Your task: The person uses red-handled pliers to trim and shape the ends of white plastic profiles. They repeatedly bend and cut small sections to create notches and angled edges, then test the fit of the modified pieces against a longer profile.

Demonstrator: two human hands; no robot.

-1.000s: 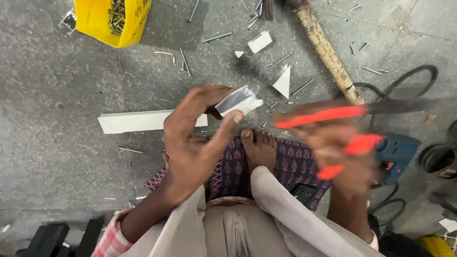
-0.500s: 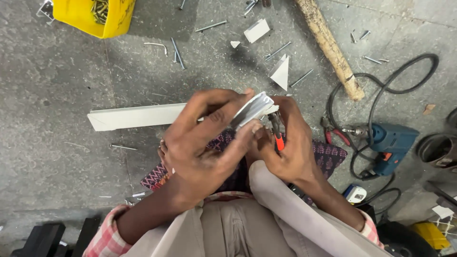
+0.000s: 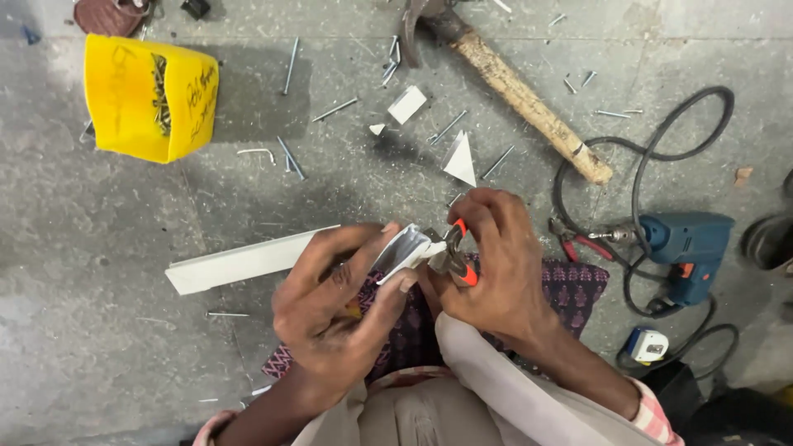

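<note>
A short piece of white channel-shaped strip, bent and glossy with a grey hollow inside, sits at the centre of the view, pinched between thumb and fingers of the left hand, which is closed firmly around it. Touching the strip's right end is the dark nose of a pair of orange-handled pliers; the right hand is wrapped tight around their handles, and the jaws meet the strip's edge, though how far they bite cannot be told. Just left of the grip, partly behind the left hand, a long white strip lies flat. Below the grip is a patterned purple cloth. The surface is a rough grey concrete floor scattered with nails. Beyond the grip lie a white triangular offcut and a wooden-handled hammer; far left stands a yellow container, to the right a blue electric drill with a black cable.
</note>
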